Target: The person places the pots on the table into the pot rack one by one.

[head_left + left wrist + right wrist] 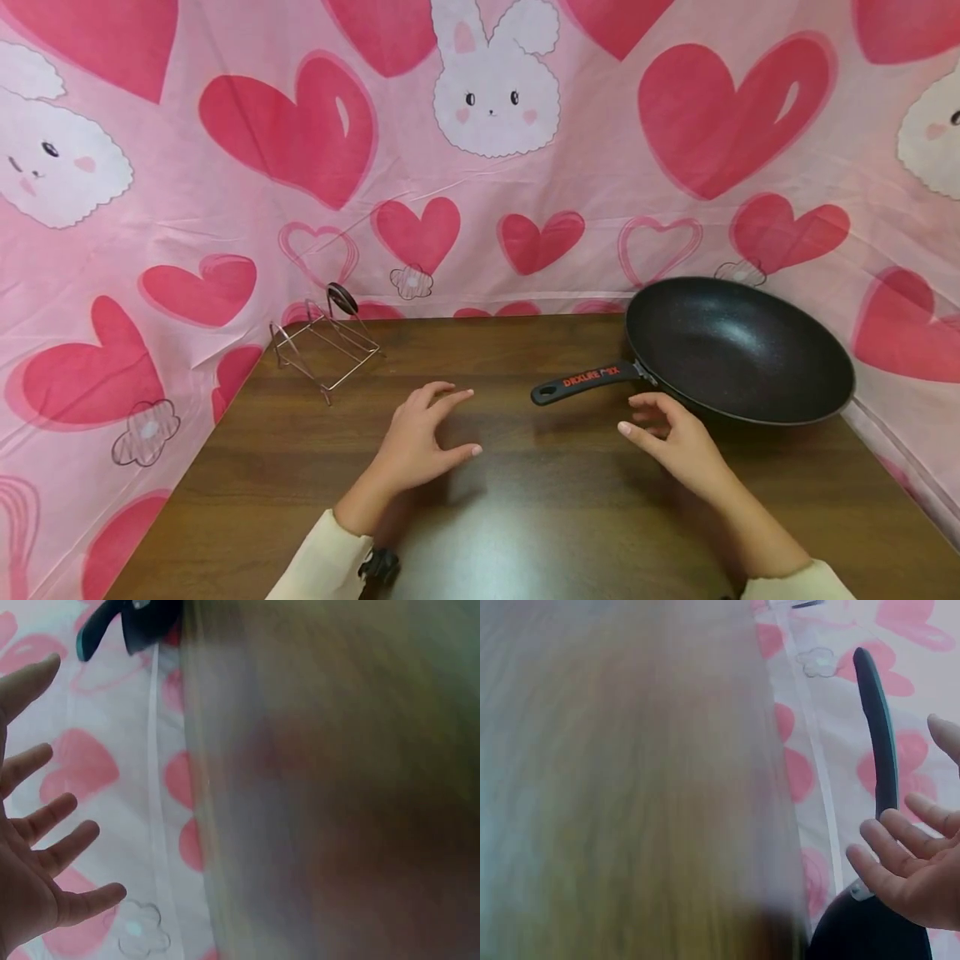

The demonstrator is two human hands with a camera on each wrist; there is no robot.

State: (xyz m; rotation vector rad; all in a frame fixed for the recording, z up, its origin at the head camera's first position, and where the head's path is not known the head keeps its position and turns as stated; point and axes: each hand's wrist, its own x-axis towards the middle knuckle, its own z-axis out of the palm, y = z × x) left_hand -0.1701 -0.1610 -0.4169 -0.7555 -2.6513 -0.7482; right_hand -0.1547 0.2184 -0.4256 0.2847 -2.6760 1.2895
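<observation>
Pan handle (585, 382) lies just beyond open right hand (671, 442).

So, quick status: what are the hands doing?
Left hand open, holding nothing. Right hand open, beside black non-stick frying pan's handle, not gripping. Nothing between them.

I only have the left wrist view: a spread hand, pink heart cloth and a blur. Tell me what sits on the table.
Observer: A black non-stick frying pan sits at the right rear of the brown wooden table, its black handle pointing left.
Operator: Report the right hand.
Observer: The right hand hovers just in front of that handle, fingers loosely curved, holding nothing.
Operator: Give me the left hand from above.
Observer: The left hand is over the table's middle, fingers spread, empty.
Operator: Name anything else.
Observer: A small silver wire rack stands at the left rear corner.
</observation>
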